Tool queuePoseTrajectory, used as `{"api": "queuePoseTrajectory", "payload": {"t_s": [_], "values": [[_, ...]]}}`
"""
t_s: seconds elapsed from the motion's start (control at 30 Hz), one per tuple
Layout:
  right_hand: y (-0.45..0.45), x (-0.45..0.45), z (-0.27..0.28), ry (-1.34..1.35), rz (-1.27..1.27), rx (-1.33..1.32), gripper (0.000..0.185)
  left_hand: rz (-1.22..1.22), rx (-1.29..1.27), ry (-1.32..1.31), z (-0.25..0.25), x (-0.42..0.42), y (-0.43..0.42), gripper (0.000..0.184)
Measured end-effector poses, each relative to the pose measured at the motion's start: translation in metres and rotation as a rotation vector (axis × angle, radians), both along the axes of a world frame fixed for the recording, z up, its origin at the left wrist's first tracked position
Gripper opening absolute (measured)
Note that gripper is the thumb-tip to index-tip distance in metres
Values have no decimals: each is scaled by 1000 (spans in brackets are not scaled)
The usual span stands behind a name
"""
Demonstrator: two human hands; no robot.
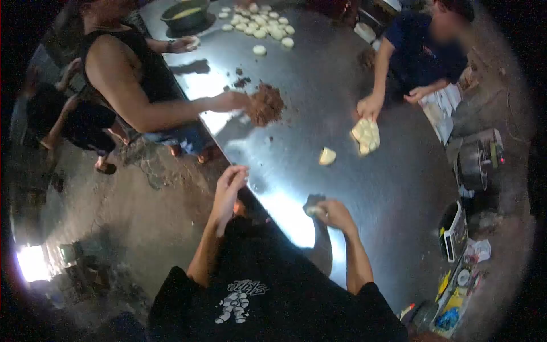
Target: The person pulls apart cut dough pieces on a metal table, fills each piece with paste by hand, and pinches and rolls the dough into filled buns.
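My right hand (337, 215) is over the metal table, its fingers closed on a small pale piece of dough (313, 211). A dark shadow lies on the table around it. My left hand (230, 185) is raised at the table's near edge, fingers loosely curved and apart, with nothing visible in it. Beyond my right hand, a cut wedge of pale dough (327, 156) rests on the table. Farther right, a person's hand (371, 107) touches a cluster of dough pieces (366, 135). Another person's hand (229, 101) reaches to a brown crumbly heap (266, 105).
Many round dough balls (259, 24) lie at the far end of the metal table (319, 74), beside a dark bowl (185, 14). A metal pot (473, 165) stands off the right side. Two people work at the table; others are at left.
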State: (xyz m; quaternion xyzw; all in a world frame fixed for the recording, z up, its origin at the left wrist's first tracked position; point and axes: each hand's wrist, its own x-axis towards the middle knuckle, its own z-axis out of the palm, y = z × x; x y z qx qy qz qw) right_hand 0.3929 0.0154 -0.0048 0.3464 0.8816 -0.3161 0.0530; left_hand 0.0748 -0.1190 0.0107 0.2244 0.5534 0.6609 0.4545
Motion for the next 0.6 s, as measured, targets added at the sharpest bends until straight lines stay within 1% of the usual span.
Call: {"api": "queuePoseTrajectory", "payload": {"t_s": [0.03,0.07,0.1,0.13,0.2,0.27,0.33,0.37,0.43,0.5,0.57,0.6], "values": [[-6,-10,23,-9,-54,-34,19,7,-37,8,0,-3,-1,20],[-2,-29,53,30,-61,-133,20,1,-41,18,-11,-10,-3,21],[2,-43,76,67,-71,-235,23,12,-20,27,-7,-13,-4,21],[15,-54,87,75,-63,-219,23,45,-37,3,-5,-15,-5,22],[48,-80,104,240,-52,-472,38,79,-42,-37,-1,-18,-7,23],[65,-125,109,768,-219,-330,53,86,-42,-50,2,-20,-6,20],[75,-163,129,1091,-257,-491,63,92,-45,-61,7,-20,-5,18],[90,-167,123,1101,-261,-490,63,103,-39,-66,9,-20,-5,18],[130,-158,82,794,-212,-190,58,114,-29,-62,9,-20,-4,18],[158,-126,16,419,-215,302,47,143,-40,-68,2,-18,-5,18],[137,-91,-39,-76,-315,600,39,122,-40,-39,8,-13,-3,19],[119,-73,-50,-23,-374,542,41,85,-80,20,10,-8,0,19]]}}
